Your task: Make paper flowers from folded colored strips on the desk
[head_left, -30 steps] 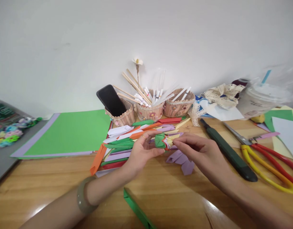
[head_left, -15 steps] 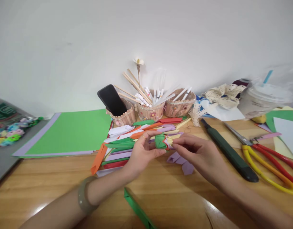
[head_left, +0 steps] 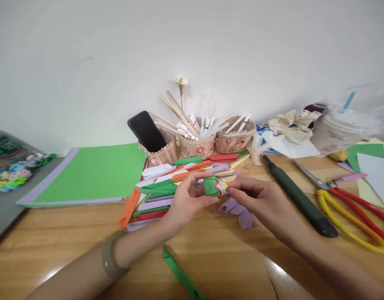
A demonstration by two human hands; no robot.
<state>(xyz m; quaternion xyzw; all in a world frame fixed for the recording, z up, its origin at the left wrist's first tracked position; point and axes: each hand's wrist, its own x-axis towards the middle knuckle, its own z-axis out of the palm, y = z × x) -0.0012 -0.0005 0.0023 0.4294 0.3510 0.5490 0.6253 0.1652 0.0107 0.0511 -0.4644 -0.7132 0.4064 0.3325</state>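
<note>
Held between both hands is a small folded-paper piece, green on its left end with red, white and yellow layers toward the right. My left hand closes on the green end, thumb below and fingers above. With a pinch of thumb and fingers, my right hand grips the yellow end. Behind the left hand lies a pile of folded paper strips in green, purple, red, orange and white. Folded purple paper rests beneath the right hand. Nearer to me lies a green folded strip.
Green and purple sheets lie at left. Along the wall stand craft-stick holders with pens, sticks and a phone. On the right are a dark green tool, red-and-yellow-handled scissors, lace ribbon and a lidded cup.
Almost nothing differs. Both hands keep their grip on the folded-paper piece, which has barely shifted. Things at the right edge sit slightly further left in the view.
</note>
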